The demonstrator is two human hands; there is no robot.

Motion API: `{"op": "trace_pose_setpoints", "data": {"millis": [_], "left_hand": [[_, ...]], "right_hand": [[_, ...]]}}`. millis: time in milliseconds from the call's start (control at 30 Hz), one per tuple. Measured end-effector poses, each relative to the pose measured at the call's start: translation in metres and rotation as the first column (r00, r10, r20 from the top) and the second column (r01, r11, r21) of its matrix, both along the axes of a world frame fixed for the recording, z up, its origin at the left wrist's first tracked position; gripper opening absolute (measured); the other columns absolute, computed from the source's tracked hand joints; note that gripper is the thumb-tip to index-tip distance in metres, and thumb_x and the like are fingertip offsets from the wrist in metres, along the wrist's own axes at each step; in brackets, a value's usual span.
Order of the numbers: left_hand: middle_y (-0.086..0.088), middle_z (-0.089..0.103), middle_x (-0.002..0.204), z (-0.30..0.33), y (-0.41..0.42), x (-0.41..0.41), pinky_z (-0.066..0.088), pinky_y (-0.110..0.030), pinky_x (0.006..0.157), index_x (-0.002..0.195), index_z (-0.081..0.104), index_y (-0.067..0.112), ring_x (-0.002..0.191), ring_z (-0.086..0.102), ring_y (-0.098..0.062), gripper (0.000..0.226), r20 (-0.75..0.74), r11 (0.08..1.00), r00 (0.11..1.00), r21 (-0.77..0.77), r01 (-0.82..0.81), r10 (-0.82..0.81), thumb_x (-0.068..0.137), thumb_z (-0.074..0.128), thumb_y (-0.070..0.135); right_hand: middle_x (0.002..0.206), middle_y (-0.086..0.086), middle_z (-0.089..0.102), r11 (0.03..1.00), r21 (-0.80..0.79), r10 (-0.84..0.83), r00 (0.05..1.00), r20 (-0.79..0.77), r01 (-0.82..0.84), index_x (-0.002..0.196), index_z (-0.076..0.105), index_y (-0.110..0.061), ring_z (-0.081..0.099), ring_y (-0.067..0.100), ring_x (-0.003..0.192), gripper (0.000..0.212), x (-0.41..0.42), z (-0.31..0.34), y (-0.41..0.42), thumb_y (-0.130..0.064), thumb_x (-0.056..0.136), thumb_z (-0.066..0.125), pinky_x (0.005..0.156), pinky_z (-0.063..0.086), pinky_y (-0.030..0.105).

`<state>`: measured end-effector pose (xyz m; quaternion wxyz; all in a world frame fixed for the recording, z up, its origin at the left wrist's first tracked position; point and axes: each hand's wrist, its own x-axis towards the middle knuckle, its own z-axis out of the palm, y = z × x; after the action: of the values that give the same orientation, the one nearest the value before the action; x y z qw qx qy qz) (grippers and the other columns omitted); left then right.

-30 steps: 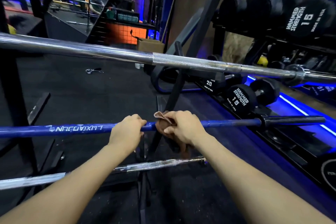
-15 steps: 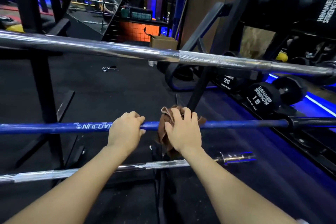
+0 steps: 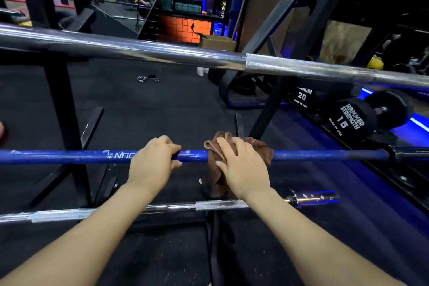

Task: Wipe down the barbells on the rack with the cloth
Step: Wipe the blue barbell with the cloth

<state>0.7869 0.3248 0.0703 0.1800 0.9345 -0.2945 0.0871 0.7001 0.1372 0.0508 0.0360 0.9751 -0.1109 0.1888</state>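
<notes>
The blue barbell [image 3: 69,157] is taken as the landmark, lying across the rack's middle level; the left hand [image 3: 152,165] is curled over it just left of centre, a steadying grip closed round the shaft; the brown cloth [image 3: 262,148] is draped over the bar immediately to the right of that hand, and the right hand [image 3: 241,167] is pressed on top of it, fingers spread fairly flat rather than wrapped. A change is noted against a second ago: the cloth was bunched tight in a curled right-hand grip close beside the left hand, and it is now spread wider and carried a little further right along the bar; a stroke towards the black sleeve end is judged to be under way. Above the blue bar the chrome barbell [image 3: 162,51] is seen; below it a second chrome bar [image 3: 69,213]; both are judged still to be wiped.
</notes>
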Motion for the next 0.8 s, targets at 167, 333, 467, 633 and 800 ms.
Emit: {"op": "trace_pose_setpoints", "data": {"millis": [167, 333, 467, 633, 800], "left_hand": [[0.010, 0.051, 0.118, 0.004, 0.014, 0.009, 0.046, -0.031, 0.083, 0.123, 0.059, 0.028, 0.109, 0.046, -0.013, 0.034, 0.056, 0.995, 0.998, 0.092, -0.038, 0.033, 0.090, 0.059, 0.037], [0.010, 0.053, 0.119, 0.006, 0.023, 0.011, 0.045, -0.031, 0.084, 0.127, 0.057, 0.030, 0.111, 0.047, -0.013, 0.041, 0.041, 0.994, 0.996, 0.073, -0.083, 0.081, 0.087, 0.062, 0.038], [0.011, 0.054, 0.117, 0.004, 0.037, 0.014, 0.045, -0.031, 0.080, 0.123, 0.060, 0.029, 0.108, 0.047, -0.013, 0.037, 0.031, 0.994, 0.996, 0.066, -0.090, 0.088, 0.087, 0.063, 0.039], [0.011, 0.056, 0.111, 0.002, 0.061, 0.024, 0.046, -0.033, 0.079, 0.120, 0.061, 0.034, 0.106, 0.048, -0.012, 0.033, 0.021, 0.992, 0.994, 0.073, -0.107, 0.106, 0.087, 0.063, 0.038], [0.006, 0.059, 0.101, 0.007, 0.061, 0.025, 0.047, -0.038, 0.076, 0.107, 0.068, 0.030, 0.100, 0.052, -0.017, 0.024, 0.041, 0.988, 0.994, 0.108, -0.107, 0.104, 0.084, 0.065, 0.037]], "right_hand": [[0.099, 0.010, 0.062, 0.998, 0.062, -0.011, 0.997, 0.073, 0.007, 0.122, 0.062, -0.018, 0.059, 0.031, 0.081, 0.054, 0.029, -0.006, 0.048, -0.047, 0.086, 0.034, 0.075, 0.050, 0.038], [0.136, 0.008, 0.041, 0.985, 0.084, 0.158, 0.980, -0.120, -0.149, 0.149, 0.026, -0.027, 0.042, 0.032, 0.117, 0.063, 0.036, 0.005, 0.048, -0.051, 0.094, 0.044, 0.098, 0.034, 0.042], [0.111, 0.013, 0.060, 0.986, -0.132, 0.111, 0.992, 0.055, -0.103, 0.132, 0.053, -0.018, 0.060, 0.035, 0.086, 0.074, 0.012, -0.006, 0.003, -0.049, 0.069, 0.077, 0.069, 0.051, 0.040], [0.093, 0.008, 0.059, 0.978, -0.188, 0.112, 0.987, 0.119, -0.088, 0.118, 0.062, -0.020, 0.055, 0.030, 0.074, 0.069, 0.045, -0.013, 0.057, -0.056, 0.061, 0.077, 0.062, 0.045, 0.036], [0.098, 0.006, 0.062, 0.964, -0.147, 0.240, 0.965, 0.107, -0.224, 0.120, 0.061, -0.026, 0.058, 0.028, 0.076, 0.058, 0.065, -0.010, 0.086, -0.058, 0.072, 0.066, 0.062, 0.046, 0.032]]}}
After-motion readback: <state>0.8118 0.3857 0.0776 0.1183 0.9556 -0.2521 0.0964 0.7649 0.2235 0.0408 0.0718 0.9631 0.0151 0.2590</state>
